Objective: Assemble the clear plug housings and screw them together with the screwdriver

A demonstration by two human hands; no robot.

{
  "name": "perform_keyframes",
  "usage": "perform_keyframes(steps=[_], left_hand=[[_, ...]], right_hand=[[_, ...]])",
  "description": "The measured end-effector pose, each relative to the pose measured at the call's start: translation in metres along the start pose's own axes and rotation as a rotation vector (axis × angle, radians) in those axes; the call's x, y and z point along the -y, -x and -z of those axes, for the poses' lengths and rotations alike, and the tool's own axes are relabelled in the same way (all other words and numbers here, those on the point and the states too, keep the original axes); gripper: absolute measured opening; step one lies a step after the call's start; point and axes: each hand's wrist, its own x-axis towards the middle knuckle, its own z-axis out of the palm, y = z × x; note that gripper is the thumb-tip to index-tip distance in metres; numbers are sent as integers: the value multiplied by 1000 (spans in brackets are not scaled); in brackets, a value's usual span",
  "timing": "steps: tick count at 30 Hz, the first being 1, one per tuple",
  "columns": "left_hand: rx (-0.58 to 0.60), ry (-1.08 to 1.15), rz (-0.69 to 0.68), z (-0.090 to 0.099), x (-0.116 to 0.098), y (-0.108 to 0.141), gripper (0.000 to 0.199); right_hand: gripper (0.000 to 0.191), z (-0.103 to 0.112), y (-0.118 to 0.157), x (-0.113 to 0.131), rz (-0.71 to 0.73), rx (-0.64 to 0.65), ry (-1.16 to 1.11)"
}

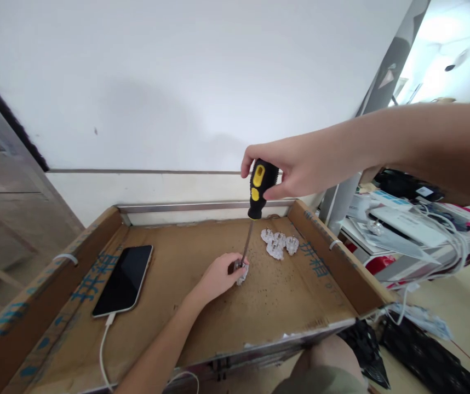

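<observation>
The right hand (296, 167) curls round an upright screwdriver (258, 189), its tip at the clear plastic piece (242, 274) the left hand (218, 275) pinches on the bench (169, 251).

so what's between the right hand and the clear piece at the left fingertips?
The screwdriver, in the head view: the right hand grips its black-and-yellow handle, and the shaft runs down toward the clear piece; tip contact is unclear.

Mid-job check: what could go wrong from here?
The screwdriver might slip off the clear piece and jab the left hand, which is close to its tip. The white cable, plugged into the phone, runs near the left forearm and could get snagged, dragging the phone.
</observation>
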Motion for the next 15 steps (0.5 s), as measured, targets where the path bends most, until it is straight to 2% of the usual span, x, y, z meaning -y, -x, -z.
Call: perform_keyframes(steps=[2,4,7,10,12,15], left_hand=[[26,48,15,-1,1,0,24],[53,101,26,-2,2,0,26],[36,117,15,-3,4,0,21],[21,105,-4,-3,5,0,17],[21,109,0,-3,5,0,17],[21,118,15,-3,3,0,17]], right_hand=[[33,-4,2,-4,-35,-161,-1],[32,-6,1,-9,-14,-200,-15],[30,-1,-2,-7,28,-61,-157],[30,2,7,7,2,43,-207],[28,-2,23,19,37,116,-60],[23,-7,43,29,127,245,297]])
